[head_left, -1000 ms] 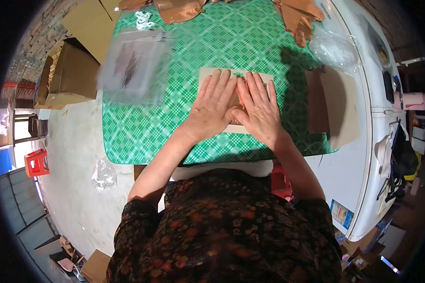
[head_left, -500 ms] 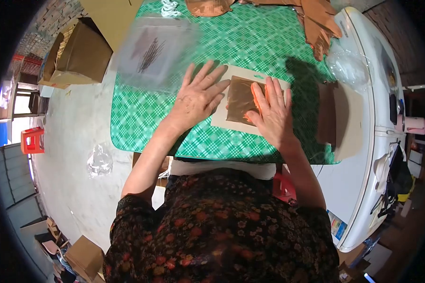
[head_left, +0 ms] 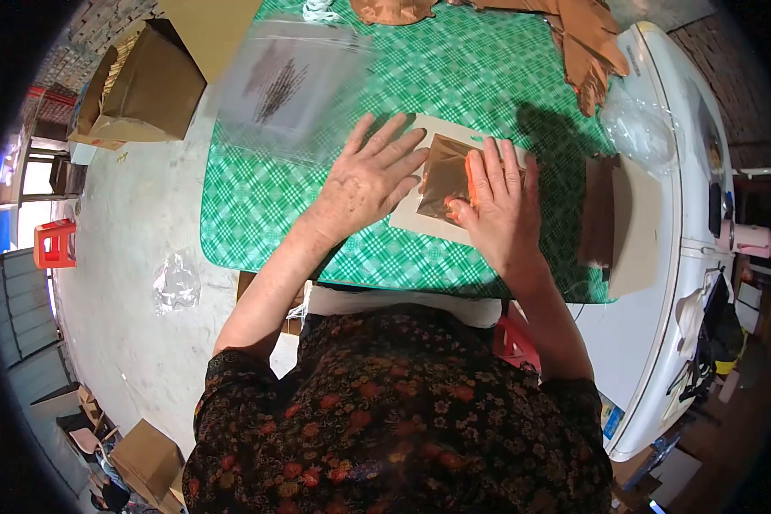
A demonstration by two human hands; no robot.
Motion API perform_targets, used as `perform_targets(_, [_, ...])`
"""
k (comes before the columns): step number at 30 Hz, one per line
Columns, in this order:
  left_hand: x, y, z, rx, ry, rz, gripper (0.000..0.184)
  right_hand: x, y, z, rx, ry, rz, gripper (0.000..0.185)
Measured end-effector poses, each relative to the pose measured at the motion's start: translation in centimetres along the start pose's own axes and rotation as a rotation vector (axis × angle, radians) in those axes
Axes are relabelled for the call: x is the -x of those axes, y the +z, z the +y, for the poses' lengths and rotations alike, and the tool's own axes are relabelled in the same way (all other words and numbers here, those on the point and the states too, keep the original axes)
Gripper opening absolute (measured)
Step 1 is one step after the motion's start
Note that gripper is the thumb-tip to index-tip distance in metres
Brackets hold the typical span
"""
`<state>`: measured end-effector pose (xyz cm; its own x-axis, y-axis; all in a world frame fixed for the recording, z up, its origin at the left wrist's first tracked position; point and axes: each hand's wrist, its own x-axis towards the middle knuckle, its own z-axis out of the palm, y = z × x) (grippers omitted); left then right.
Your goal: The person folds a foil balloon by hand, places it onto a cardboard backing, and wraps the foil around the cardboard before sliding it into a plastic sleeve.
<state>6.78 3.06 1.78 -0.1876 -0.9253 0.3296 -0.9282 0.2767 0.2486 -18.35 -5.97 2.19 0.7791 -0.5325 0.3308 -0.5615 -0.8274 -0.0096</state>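
On the green checked tablecloth [head_left: 291,231] lies a pale card [head_left: 411,217] with a shiny brown folded piece [head_left: 445,167] on top. My right hand [head_left: 504,201] lies flat over the right part of the brown piece, fingers stretched out, and orange shows beside its fingers and thumb. My left hand [head_left: 364,180] is spread at the card's left edge and holds nothing. The palms and whatever is directly under them are hidden.
Clear plastic bags [head_left: 291,81] lie at the back left. Brown shiny material [head_left: 587,47] and crumpled clear plastic [head_left: 638,124] are at the back right. A cardboard sheet [head_left: 634,227] is right of the card. A cardboard box [head_left: 150,90] stands beyond the table's left edge.
My hands have moved apart; the left went left off the brown piece, uncovering it, while the right stays on its right part. The view has shifted.
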Motion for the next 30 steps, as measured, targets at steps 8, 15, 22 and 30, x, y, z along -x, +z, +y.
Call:
perform_targets(8, [0.0,0.2,-0.1,0.03,0.022,0.002,0.046,0.2,0.3,0.4,-0.121,-0.003,-0.088,0.086])
perform_targets(15, [-0.1,-0.1,0.5,0.034,0.028,-0.009,0.045,0.5,1.3,-0.2,-0.206,0.093,-0.179,0.074])
perform_targets(22, [-0.2,-0.2,0.9,0.028,0.027,-0.03,0.043,0.3,1.1,-1.4,-0.108,0.08,-0.187,0.069])
perform_targets(30, [-0.3,0.0,1.2,0.206,-0.041,0.04,0.036,0.3,1.1,-1.4,-0.075,0.064,-0.184,0.068])
